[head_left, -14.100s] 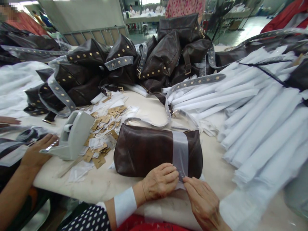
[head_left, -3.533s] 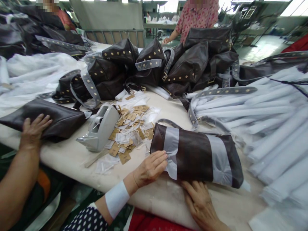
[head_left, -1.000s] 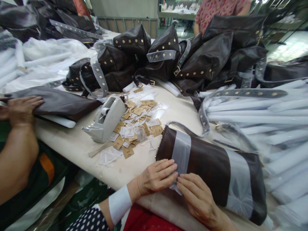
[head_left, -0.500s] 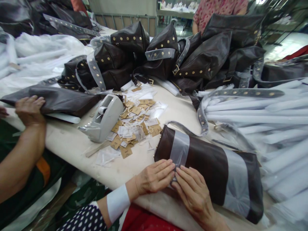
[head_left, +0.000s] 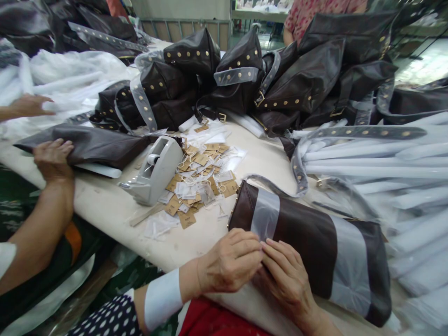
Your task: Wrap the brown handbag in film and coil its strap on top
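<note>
A dark brown leather handbag (head_left: pixel 304 238) lies on its side on the table in front of me, with translucent plastic strips (head_left: pixel 265 212) wrapped around it. My left hand (head_left: pixel 229 261) is at the bag's near edge, fingers curled and pinched together by the end of the left strip; what they pinch is too small to make out. Right beside it, my right hand (head_left: pixel 287 280) grips the same edge, fingers together on the bag, fingertips almost touching the left hand's. The bag's studded strap (head_left: pixel 299 175), in plastic film, trails behind it.
Left of the bag lie a heap of brown paper tags (head_left: pixel 187 219) and a grey tape dispenser (head_left: pixel 157 172). More studded bags (head_left: pixel 245 70) are piled behind. White rolled tubes (head_left: pixel 350 165) cover the right side. At left, a co-worker's hand (head_left: pixel 54 158) rests on another dark bag (head_left: pixel 101 144).
My left hand has curled its fingers and lifted slightly at the strip's end; my right hand stays at the edge. Another person's hand has come in at the far left, over the white plastic.
</note>
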Demonstrator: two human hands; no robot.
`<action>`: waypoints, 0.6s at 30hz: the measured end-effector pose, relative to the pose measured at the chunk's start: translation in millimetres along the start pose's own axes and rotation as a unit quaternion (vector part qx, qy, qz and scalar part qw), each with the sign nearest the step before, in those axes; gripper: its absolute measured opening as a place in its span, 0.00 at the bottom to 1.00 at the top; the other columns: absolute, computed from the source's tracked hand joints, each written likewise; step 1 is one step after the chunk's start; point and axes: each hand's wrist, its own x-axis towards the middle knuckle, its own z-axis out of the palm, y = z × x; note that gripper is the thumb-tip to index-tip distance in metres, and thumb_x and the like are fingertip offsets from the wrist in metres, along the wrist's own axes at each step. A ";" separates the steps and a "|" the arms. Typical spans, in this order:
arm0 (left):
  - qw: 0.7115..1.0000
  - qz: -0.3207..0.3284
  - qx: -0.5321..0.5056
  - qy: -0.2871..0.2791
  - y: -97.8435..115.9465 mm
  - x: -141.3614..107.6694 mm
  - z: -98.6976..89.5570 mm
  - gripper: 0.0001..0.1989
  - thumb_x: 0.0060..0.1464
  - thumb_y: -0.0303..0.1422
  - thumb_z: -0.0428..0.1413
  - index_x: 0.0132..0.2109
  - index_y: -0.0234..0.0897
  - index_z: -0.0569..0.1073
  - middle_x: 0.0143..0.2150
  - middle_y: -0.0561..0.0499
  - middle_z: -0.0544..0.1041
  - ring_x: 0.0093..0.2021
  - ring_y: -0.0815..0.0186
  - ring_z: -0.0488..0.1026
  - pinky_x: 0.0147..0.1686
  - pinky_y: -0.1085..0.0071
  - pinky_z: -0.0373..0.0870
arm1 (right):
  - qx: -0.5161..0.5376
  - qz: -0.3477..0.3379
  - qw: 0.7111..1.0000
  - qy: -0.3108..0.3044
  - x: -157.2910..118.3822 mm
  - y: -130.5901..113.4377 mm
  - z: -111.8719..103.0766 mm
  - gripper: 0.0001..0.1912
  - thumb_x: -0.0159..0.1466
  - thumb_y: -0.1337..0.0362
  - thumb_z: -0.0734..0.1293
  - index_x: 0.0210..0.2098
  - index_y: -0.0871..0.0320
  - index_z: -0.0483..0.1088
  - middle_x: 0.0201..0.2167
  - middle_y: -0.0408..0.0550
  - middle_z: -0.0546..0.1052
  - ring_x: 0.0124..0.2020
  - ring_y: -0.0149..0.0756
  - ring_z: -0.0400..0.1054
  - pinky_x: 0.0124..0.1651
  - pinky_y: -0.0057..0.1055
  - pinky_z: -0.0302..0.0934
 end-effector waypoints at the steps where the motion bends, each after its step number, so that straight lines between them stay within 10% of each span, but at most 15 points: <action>1: 1.000 -0.002 0.020 -0.004 -1.3 2.6 3.0 0.10 0.58 0.28 0.50 0.44 0.27 0.69 0.42 0.41 0.75 0.49 0.60 0.70 0.48 0.65 0.70 | 0.001 0.000 1.000 0.000 0.2 0.0 0.1 0.08 0.64 0.70 0.64 0.41 0.64 0.72 0.39 0.54 0.78 0.47 0.41 0.69 0.51 0.41 0.62; 8: 0.981 0.040 0.105 -0.158 -18.0 -9.1 9.1 0.21 0.63 0.30 0.43 0.60 0.25 0.59 0.61 0.41 0.65 0.64 0.58 0.55 0.63 0.59 0.55 | 0.012 0.013 1.000 0.002 0.3 -1.3 1.5 0.07 0.62 0.69 0.66 0.40 0.63 0.72 0.37 0.52 0.78 0.45 0.40 0.70 0.51 0.40 0.62; 18: 0.972 0.082 0.113 -0.191 -26.3 -18.2 9.1 0.19 0.64 0.31 0.44 0.60 0.33 0.60 0.62 0.42 0.63 0.65 0.56 0.53 0.63 0.55 0.54 | -0.007 -0.017 1.000 0.023 -25.0 -9.6 -2.7 0.11 0.61 0.74 0.64 0.43 0.64 0.72 0.38 0.54 0.78 0.47 0.41 0.69 0.52 0.40 0.63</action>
